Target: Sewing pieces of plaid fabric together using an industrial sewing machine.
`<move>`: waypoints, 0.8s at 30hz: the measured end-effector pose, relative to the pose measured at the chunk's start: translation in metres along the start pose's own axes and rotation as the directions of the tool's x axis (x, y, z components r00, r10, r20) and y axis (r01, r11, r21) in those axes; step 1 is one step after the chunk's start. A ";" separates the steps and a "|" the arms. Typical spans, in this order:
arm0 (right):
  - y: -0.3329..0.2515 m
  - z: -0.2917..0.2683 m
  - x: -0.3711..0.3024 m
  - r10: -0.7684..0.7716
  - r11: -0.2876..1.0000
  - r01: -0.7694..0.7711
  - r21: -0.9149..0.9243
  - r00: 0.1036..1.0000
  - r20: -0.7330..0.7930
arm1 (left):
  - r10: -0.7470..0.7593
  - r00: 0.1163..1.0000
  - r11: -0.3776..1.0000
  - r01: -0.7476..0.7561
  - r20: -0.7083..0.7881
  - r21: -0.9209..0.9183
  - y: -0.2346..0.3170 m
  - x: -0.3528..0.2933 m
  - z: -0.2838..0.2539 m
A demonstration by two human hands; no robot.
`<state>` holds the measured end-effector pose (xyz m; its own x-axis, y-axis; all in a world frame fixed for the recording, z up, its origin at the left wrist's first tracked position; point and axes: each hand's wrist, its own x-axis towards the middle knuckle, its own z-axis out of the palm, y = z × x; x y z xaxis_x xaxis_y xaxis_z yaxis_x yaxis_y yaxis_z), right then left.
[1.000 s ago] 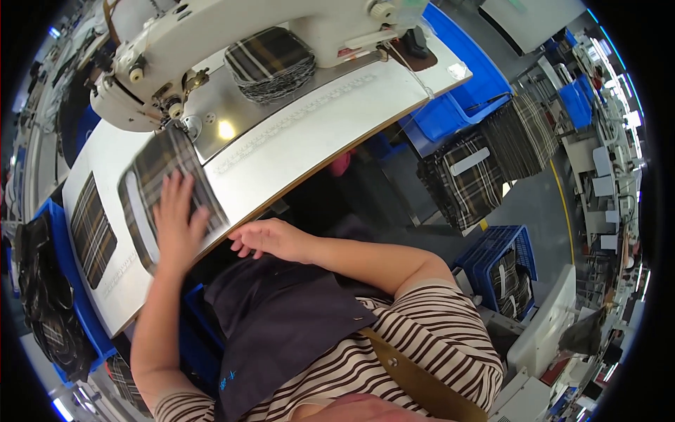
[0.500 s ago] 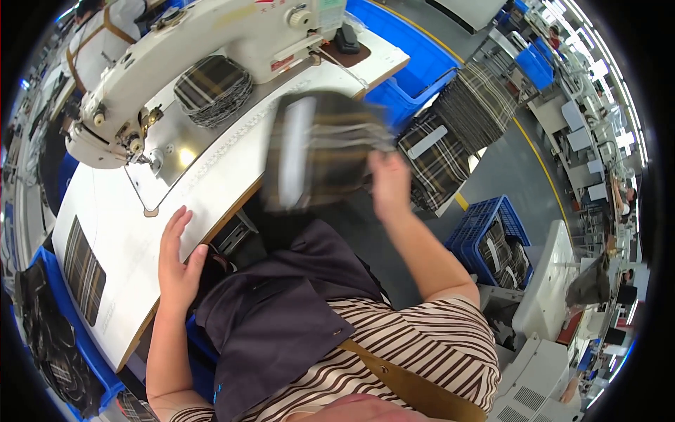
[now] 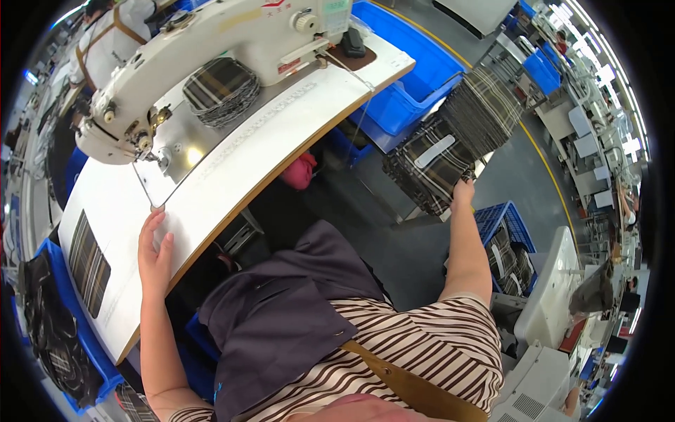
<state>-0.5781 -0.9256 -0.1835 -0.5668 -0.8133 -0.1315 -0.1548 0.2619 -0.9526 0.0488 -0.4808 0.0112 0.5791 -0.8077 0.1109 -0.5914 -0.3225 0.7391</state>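
My left hand (image 3: 155, 250) lies flat and open on the white sewing table (image 3: 239, 169), near its front edge, below the needle of the white sewing machine (image 3: 211, 42). My right hand (image 3: 463, 191) reaches far to the right and rests on a stack of dark plaid fabric pieces (image 3: 429, 165); whether its fingers grip a piece I cannot tell. A folded plaid piece (image 3: 221, 90) sits under the machine arm. Another plaid piece (image 3: 88, 261) lies flat at the table's left end.
Blue bins (image 3: 415, 84) stand behind the table at the right. A blue crate (image 3: 510, 246) with plaid pieces sits on the floor by my right arm. A dark bundle (image 3: 49, 337) hangs at the left. A person works at the top left.
My right hand carried a plaid piece from the table across to the stack at the right. My left hand stayed flat on the table; the piece under it is gone.
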 end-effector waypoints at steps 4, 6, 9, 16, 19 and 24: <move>-0.004 -0.008 0.032 -0.087 0.996 0.088 0.020 0.995 -0.044 | -0.060 0.996 0.998 0.060 -0.063 0.000 -0.018 0.011 -0.008; -0.001 0.013 0.022 -0.082 0.995 0.079 -0.057 0.995 -0.064 | -0.105 0.986 0.989 0.117 -0.132 0.094 -0.020 0.003 -0.024; 0.005 -0.009 0.032 -0.220 0.951 0.182 -0.251 0.966 -0.134 | -0.044 0.982 0.996 0.057 -0.181 0.071 -0.034 -0.003 -0.040; -0.040 -0.036 0.039 -0.635 0.591 0.452 -0.668 0.772 -0.039 | 0.043 0.915 0.934 0.106 -0.400 0.341 -0.074 -0.017 -0.089; -0.085 0.038 0.006 -0.699 0.626 0.672 -0.395 0.709 0.098 | 0.001 0.854 0.845 0.277 -0.520 0.457 -0.085 -0.023 -0.128; -0.187 0.161 -0.222 -0.922 0.162 0.949 0.269 0.048 0.384 | -0.095 0.852 0.676 0.435 -0.515 0.595 -0.142 -0.029 -0.179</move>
<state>-0.2932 -0.8776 -0.0206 0.4264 -0.4801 0.7666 -0.3453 -0.8697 -0.3527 0.2167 -0.3232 0.0216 0.8386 -0.4035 0.3659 -0.4817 -0.8630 0.1523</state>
